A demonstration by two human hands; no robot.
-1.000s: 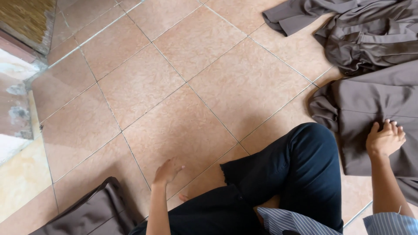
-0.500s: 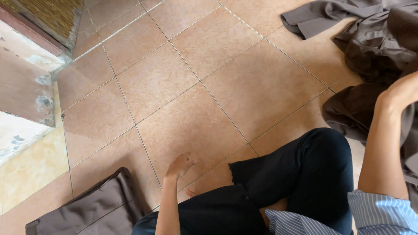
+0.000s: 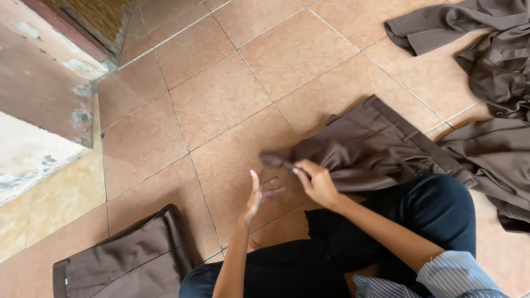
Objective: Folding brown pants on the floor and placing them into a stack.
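Observation:
A pair of brown trousers (image 3: 375, 143) lies spread across the tiled floor in front of my bent knee. My right hand (image 3: 317, 182) pinches a bunched corner of that cloth and holds it lifted a little above the tiles. My left hand (image 3: 259, 193) hovers just left of it with fingers spread, palm turned toward the cloth, holding nothing. I sit on the floor in dark trousers (image 3: 419, 221) and a striped shirt sleeve (image 3: 441, 276).
A folded brown garment (image 3: 121, 259) lies at the lower left. A heap of more brown clothes (image 3: 491, 60) fills the upper right. A raised concrete step (image 3: 38, 110) and a doormat (image 3: 99, 16) border the floor at the upper left.
My right hand reached to the pile on the right and dragged a pair of brown trousers leftward in front of me. My left hand lifted off the floor toward the cloth.

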